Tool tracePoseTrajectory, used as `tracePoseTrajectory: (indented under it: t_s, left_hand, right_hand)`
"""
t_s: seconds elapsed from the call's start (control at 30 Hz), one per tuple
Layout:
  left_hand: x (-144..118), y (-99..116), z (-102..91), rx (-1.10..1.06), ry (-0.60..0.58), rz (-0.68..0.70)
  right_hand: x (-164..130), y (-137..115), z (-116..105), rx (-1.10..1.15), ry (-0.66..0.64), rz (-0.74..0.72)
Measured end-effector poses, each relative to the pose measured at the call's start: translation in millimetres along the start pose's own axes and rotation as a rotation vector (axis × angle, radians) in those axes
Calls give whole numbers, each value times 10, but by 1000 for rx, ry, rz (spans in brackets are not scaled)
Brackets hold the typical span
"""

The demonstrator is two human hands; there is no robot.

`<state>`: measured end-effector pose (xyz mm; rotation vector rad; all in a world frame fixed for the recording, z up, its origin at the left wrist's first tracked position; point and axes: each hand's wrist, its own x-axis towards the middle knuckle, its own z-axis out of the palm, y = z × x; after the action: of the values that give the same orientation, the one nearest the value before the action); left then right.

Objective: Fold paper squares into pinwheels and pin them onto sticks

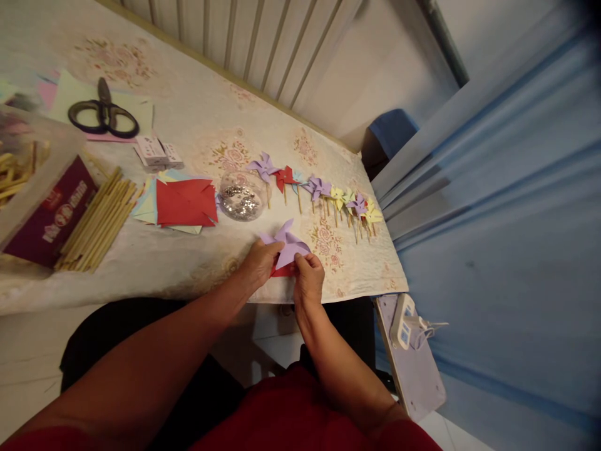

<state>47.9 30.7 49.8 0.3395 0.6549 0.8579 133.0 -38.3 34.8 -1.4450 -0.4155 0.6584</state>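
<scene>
A purple paper pinwheel [288, 246], its blades partly curled, is between my two hands near the table's front edge. My left hand [263, 258] pinches its left side between thumb and fingers. On the lower right, my right hand [308, 272] grips a corner of the same paper. Beneath it lies a piece of red paper [283, 270], mostly covered. Just beyond my hands stands a round clear dish [242, 195] of small shiny metal pieces. To its left lies a stack of cut paper squares with a red sheet [185, 202] on top.
Finished pinwheels on sticks [319, 188] lie in a row at the right. Wooden sticks [97, 222] rest against a plastic tub [42, 188] at the left. Black scissors [104, 116] lie on paper near small boxes [157, 153]. A power strip [402, 321] sits on a stool [417, 376].
</scene>
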Motion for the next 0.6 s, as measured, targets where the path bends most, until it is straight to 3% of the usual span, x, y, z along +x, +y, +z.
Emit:
tracePoseTrajectory:
  t_s: [0.3, 0.6]
  left_hand:
    - [20, -35, -52, 23, -27, -61]
    - [74, -85, -93, 63, 7, -53]
  right_hand:
    - [-53, 11, 49, 181, -65, 153]
    - [-45, 78, 45, 87, -26, 56]
